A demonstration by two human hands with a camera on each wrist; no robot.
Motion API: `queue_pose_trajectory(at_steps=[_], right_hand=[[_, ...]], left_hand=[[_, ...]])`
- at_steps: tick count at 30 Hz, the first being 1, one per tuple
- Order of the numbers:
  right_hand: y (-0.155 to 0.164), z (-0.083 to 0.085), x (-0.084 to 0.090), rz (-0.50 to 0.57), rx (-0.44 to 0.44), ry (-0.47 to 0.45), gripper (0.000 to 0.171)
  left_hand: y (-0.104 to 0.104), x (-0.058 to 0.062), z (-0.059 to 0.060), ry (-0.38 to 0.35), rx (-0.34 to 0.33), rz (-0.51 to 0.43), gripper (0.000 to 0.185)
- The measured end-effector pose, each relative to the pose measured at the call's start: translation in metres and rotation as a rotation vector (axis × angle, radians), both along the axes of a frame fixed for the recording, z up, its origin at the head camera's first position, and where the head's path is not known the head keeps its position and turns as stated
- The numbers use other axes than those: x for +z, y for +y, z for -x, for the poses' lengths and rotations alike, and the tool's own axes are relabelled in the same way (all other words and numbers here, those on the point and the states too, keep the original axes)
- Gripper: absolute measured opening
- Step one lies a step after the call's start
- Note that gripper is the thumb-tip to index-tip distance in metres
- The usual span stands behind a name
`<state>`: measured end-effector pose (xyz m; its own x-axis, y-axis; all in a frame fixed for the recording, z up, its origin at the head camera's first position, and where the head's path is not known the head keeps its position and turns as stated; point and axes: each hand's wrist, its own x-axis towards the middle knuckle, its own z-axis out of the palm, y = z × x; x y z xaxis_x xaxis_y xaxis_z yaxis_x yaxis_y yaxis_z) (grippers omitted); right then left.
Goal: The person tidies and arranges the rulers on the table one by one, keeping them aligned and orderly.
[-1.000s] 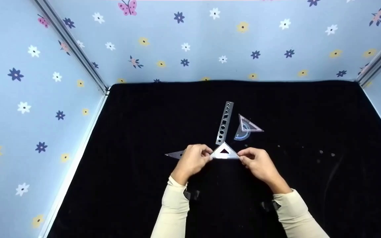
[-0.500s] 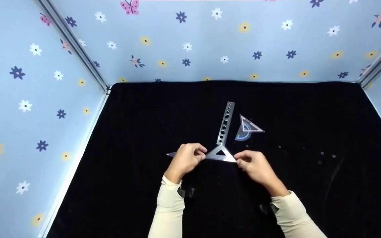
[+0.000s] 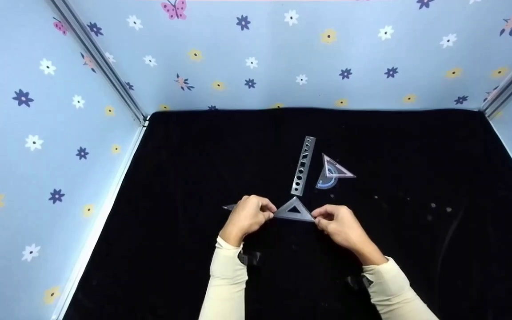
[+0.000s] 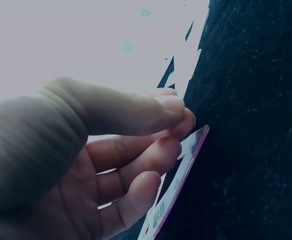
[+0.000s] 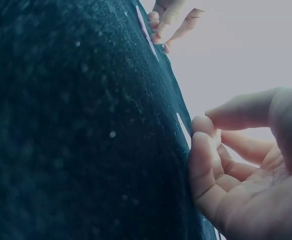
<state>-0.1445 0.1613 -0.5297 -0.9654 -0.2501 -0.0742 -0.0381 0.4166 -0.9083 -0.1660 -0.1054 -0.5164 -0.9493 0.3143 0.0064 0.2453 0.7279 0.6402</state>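
A clear set square (image 3: 294,217) with a triangular cut-out lies between my two hands in the head view, its peak pointing away from me. The left hand (image 3: 248,218) pinches its left corner between thumb and fingers. At its right corner, the thumb and fingertips of my right hand (image 3: 339,223) pinch it too. Mostly hidden behind the left hand is a second set square; its tip (image 3: 228,207) shows on the left, and its pink edge (image 4: 188,172) shows in the left wrist view. Just beyond the held set square's peak lies a clear ruler (image 3: 308,166) with shaped holes.
Right of the ruler, a pink-edged set square (image 3: 344,175) partly overlaps a clear protractor (image 3: 324,183) with blue markings. All rest on a black cloth (image 3: 194,164). Flower-patterned panels (image 3: 274,53) stand at the back and sides.
The set square between my hands has shifted slightly left and toward me, its peak drawing away from the ruler's near end. Its bright glare has dulled. Both hands moved along with it.
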Motion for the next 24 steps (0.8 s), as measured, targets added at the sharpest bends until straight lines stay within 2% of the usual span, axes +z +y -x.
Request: queue_pose_trajectory(at_steps=[7,12,24], right_hand=[[0.0013,-0.0009,0.0007,-0.062,0.023,0.005,0.018],[0.0026,-0.0005,-0.0001,-0.096,0.038,0.053,0.019],[0.0012,-0.0003,-0.0031,-0.128,0.061,0.097,0.025]], left_hand=[[0.0047,-0.0006,-0.0003,0.008,-0.019,0.032,0.012],[0.0089,0.0002,-0.0009,0.016,-0.028,0.061,0.016],[0.0065,-0.0020,-0.0004,-0.003,-0.024,0.057,0.013]])
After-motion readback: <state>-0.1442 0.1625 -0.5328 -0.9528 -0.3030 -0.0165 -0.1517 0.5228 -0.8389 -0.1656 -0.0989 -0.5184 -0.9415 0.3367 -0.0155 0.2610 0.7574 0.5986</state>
